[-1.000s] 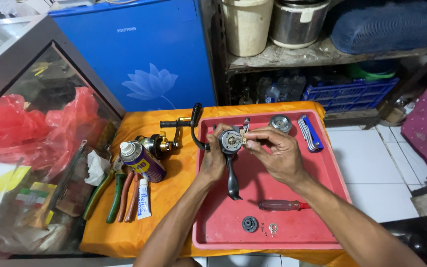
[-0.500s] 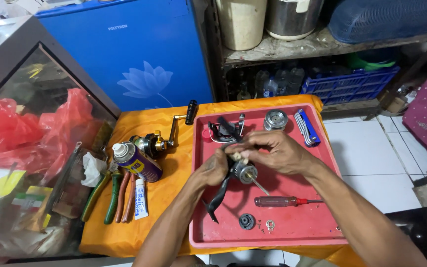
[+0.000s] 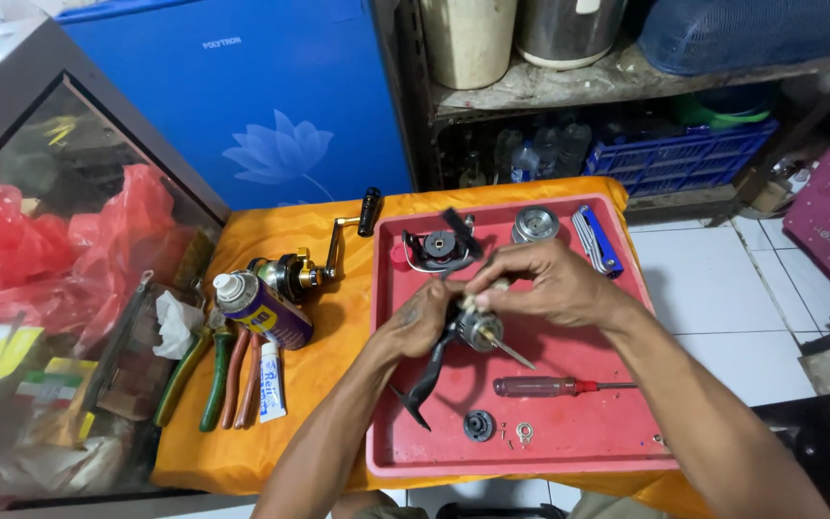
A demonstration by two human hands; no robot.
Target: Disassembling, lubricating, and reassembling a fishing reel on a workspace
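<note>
Reel body sits between both hands, left hand and right hand clamped on it above the red tray.

A small table covered in orange cloth stands on a white tiled floor. Directly behind the table is a blue cabinet with a lotus design. Right of the cabinet, a worn shelf holds buckets; a blue crate sits beneath.

On your orange-covered surface, left of the red tray, lies a purple-and-yellow spray can with a white cap — below it a small white tube with blue lettering, beside the pliers.
</note>
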